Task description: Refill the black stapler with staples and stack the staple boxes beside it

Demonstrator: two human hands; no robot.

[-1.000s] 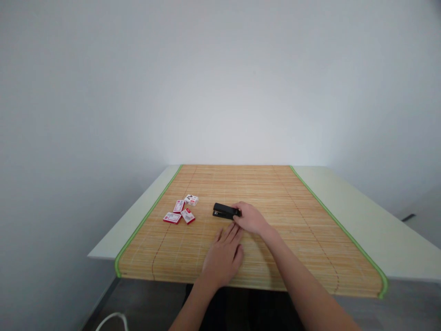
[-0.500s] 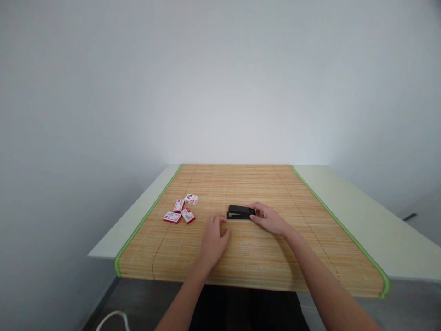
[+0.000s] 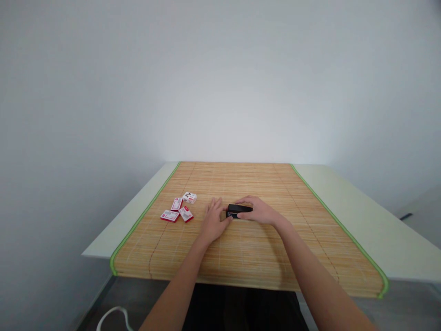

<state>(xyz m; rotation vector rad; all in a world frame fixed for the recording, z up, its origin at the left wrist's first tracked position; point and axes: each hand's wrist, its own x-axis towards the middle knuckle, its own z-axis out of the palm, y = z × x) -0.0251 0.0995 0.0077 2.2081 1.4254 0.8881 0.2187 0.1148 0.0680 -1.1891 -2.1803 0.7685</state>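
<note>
Mid-frame, the right hand pinches the long black stapler between its fingers, best kept steady; the left hand, fingers loosely spread, adjoins its left end.

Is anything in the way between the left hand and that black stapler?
Nothing visible: the left hand is at the left end of the black stapler, though whether they touch is unclear. The small boxes lie to the hand's left.

Four red-and-white boxes lie close together toward nine o'clock on a green-edged slatted mat, which covers the middle of a white bench. A pale wall rises at twelve o'clock; a white cable curves between seven and eight.
</note>
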